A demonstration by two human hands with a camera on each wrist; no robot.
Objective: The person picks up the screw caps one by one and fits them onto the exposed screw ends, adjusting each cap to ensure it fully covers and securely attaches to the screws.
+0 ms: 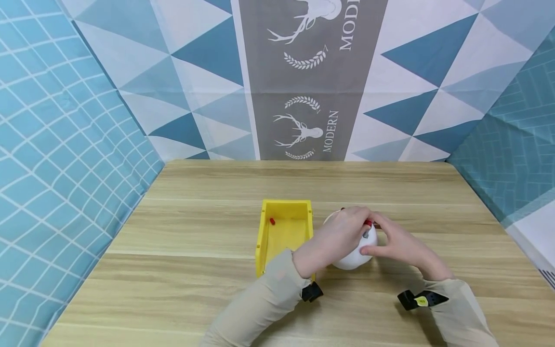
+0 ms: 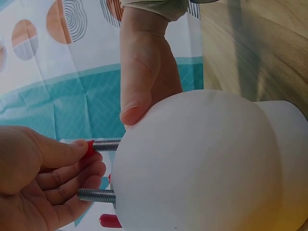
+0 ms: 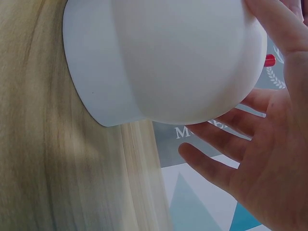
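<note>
A white rounded body (image 1: 353, 261) stands on the wooden table, with threaded metal bolts (image 2: 97, 195) sticking out of its top. My left hand (image 1: 340, 236) reaches over it and pinches a small red cap (image 2: 90, 148) between thumb and fingers, at the end of one bolt. Beside that, a second bolt has a bare end, and another red cap (image 2: 110, 221) shows lower down. My right hand (image 1: 403, 245) holds the side of the white body, thumb on the near side and fingers spread round the far side. The left hand hides part of its top.
Left of the white body is a yellow open bin (image 1: 260, 241), with one small red piece (image 1: 272, 221) inside. My left forearm crosses its near corner. A patterned cloth backdrop (image 1: 299, 130) rises behind the table's far edge.
</note>
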